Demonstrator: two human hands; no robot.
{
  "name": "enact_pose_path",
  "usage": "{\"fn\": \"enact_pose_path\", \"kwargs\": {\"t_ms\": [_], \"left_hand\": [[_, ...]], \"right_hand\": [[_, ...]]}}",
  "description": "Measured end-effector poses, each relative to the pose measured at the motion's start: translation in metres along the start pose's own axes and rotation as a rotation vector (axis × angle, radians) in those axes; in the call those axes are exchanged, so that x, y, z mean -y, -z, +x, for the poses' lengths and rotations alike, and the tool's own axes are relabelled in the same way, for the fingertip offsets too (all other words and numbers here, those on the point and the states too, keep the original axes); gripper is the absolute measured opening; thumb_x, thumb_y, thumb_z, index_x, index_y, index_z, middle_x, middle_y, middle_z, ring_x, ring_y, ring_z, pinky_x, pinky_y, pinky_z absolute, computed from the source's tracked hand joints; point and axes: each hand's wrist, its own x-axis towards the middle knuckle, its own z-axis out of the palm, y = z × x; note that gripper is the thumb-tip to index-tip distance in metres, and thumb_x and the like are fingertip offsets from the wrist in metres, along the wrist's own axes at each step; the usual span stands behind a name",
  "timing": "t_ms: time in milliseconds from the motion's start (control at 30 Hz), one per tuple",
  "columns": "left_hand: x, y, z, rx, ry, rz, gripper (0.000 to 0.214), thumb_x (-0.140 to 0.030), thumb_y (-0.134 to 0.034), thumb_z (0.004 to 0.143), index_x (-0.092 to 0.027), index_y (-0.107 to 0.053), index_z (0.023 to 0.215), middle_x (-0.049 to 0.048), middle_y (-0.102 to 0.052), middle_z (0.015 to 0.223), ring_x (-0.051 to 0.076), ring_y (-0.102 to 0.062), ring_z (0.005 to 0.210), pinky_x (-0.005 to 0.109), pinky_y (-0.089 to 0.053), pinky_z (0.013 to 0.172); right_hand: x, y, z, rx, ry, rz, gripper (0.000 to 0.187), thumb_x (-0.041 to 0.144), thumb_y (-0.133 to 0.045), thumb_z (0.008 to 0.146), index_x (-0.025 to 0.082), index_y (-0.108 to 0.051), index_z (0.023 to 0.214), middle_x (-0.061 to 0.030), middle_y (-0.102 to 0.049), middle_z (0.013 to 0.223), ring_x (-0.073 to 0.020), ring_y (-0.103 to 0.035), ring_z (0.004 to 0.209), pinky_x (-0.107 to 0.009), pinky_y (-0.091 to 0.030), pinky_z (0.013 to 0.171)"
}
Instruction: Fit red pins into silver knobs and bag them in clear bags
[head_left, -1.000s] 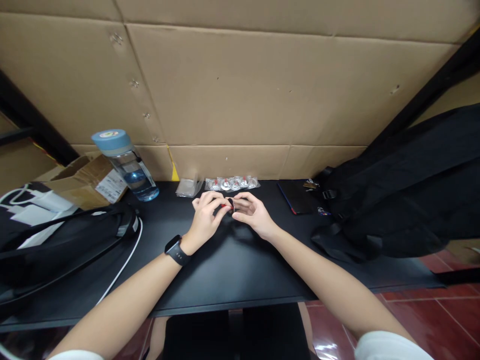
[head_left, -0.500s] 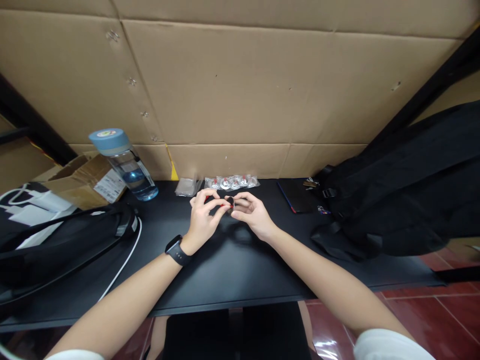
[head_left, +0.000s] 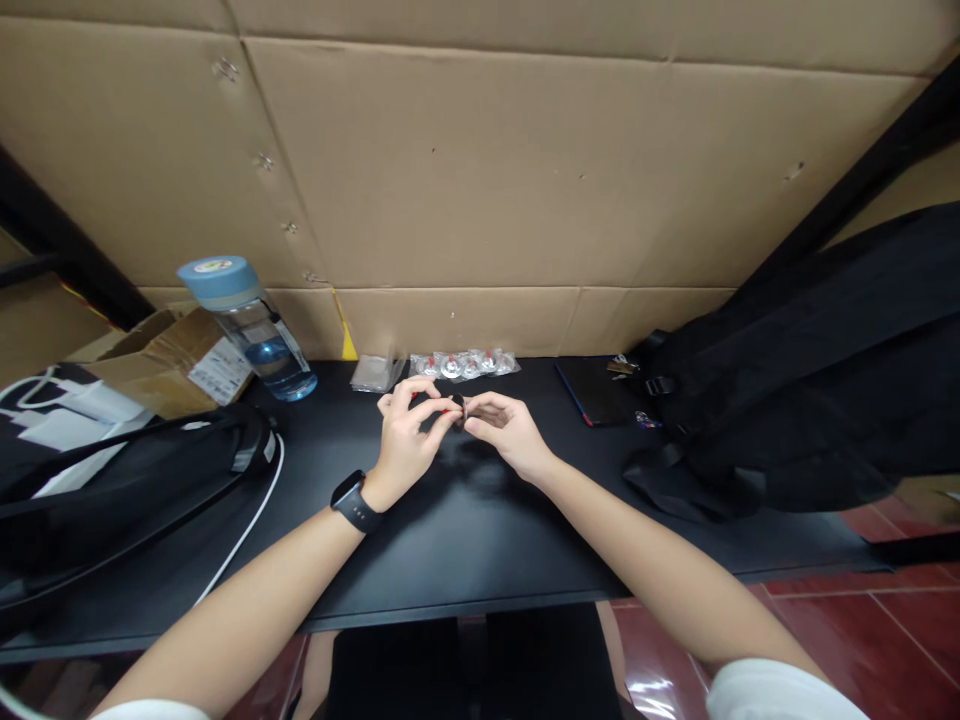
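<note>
Both my hands meet above the middle of the black table (head_left: 465,540). My left hand (head_left: 409,440), with a black watch on its wrist, pinches a small dark and red part (head_left: 456,404) with curled fingers. My right hand (head_left: 504,428) pinches the same small part from the other side. Just behind the hands, a row of small clear bags with red and silver parts (head_left: 463,365) lies against the cardboard wall. An empty-looking clear bag (head_left: 376,373) lies to their left.
A water bottle (head_left: 251,325) with a blue lid stands at the back left beside an open cardboard box (head_left: 166,362). A black bag (head_left: 112,480) with a white cable lies left. A dark flat case (head_left: 596,392) and a large black backpack (head_left: 810,390) lie right.
The hands have stayed together over the table, with the fingers shifting slightly on the small part. The view has tilted a little.
</note>
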Motion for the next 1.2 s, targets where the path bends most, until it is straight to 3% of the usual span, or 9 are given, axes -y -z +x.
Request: {"fn": "enact_pose_path", "kwargs": {"t_ms": [167,567,733,933,1200], "left_hand": [[-0.001,0.001,0.001,-0.009,0.013,0.004,0.008,-0.029,-0.069,0.092,-0.025,-0.076,0.088,0.0042,-0.062,0.103,0.025,-0.061,0.116,0.043,-0.039,0.101],[0.007,-0.004,-0.002,0.059,-0.025,0.039,0.009,-0.031,-0.070,0.091,-0.027,-0.078,0.090,0.0050,-0.063,0.104,0.025,-0.061,0.113,0.042,-0.038,0.098],[0.011,-0.002,-0.001,0.155,-0.059,0.037,0.012,-0.032,-0.068,0.093,-0.027,-0.077,0.098,0.0067,-0.063,0.113,0.025,-0.060,0.115,0.042,-0.037,0.099],[0.016,-0.001,0.000,0.241,-0.053,0.086,0.061,-0.055,-0.083,0.074,-0.028,-0.067,0.126,0.0114,-0.060,0.128,0.031,-0.055,0.124,0.045,-0.035,0.105],[0.013,-0.004,-0.002,0.255,-0.077,0.128,0.050,-0.041,-0.077,0.083,-0.028,-0.064,0.130,0.0123,-0.056,0.134,0.031,-0.051,0.128,0.046,-0.035,0.104]], "right_hand": [[0.004,0.005,0.001,0.025,0.069,-0.091,0.026,0.049,-0.074,0.087,0.024,-0.078,0.093,-0.0073,-0.072,0.121,-0.0232,-0.067,0.110,-0.041,-0.054,0.100],[0.003,0.014,0.002,0.045,0.246,-0.493,0.018,0.041,-0.067,0.092,0.024,-0.074,0.094,-0.0083,-0.064,0.121,-0.0223,-0.065,0.109,-0.036,-0.057,0.089],[0.004,0.018,0.004,0.032,0.257,-0.568,0.015,0.036,-0.063,0.094,0.023,-0.071,0.092,-0.0083,-0.063,0.121,-0.0221,-0.064,0.109,-0.035,-0.055,0.086],[0.005,0.021,0.006,0.017,0.253,-0.603,0.016,0.035,-0.061,0.094,0.022,-0.069,0.090,-0.0095,-0.063,0.122,-0.0216,-0.063,0.109,-0.034,-0.053,0.085],[0.005,0.020,0.006,0.012,0.257,-0.656,0.013,0.032,-0.062,0.093,0.023,-0.069,0.089,-0.0088,-0.062,0.122,-0.0224,-0.061,0.113,-0.034,-0.051,0.084]]}}
